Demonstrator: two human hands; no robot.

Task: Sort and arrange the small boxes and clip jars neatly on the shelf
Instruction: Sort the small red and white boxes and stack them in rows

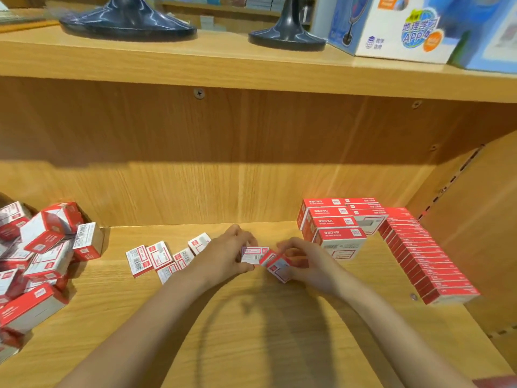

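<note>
We are looking down at a wooden shelf (pixel 251 317) with both our bare arms reaching in over it. Our left hand (pixel 226 254) is closed around a small flat box (pixel 253 254), the fingers curled over its far edge and the thumb under it, so the white label face points toward us. Our right hand (pixel 303 264) is pinched on a second small box (pixel 277 266), held tilted with one corner down just above the board; the two boxes nearly touch at their inner ends (we cannot tell if they actually meet).

Just left of our left wrist, a few loose small boxes (pixel 159 257) lie flat and scattered on the shelf, labels up. Farther left, at the edge of view, a jumbled heap of bigger red and white boxes (pixel 44 247) sits tumbled at all angles.

To the right, behind our right hand, a tidy stack of red boxes (pixel 333 225) stands against the back panel. Beside it, a long row of small boxes (pixel 425 256) runs on edge along the right side wall, packed tight, red spines up.

On the upper shelf (pixel 195 63) stand two dark round bases (pixel 128 21) and a blue and white carton (pixel 397 26).
</note>
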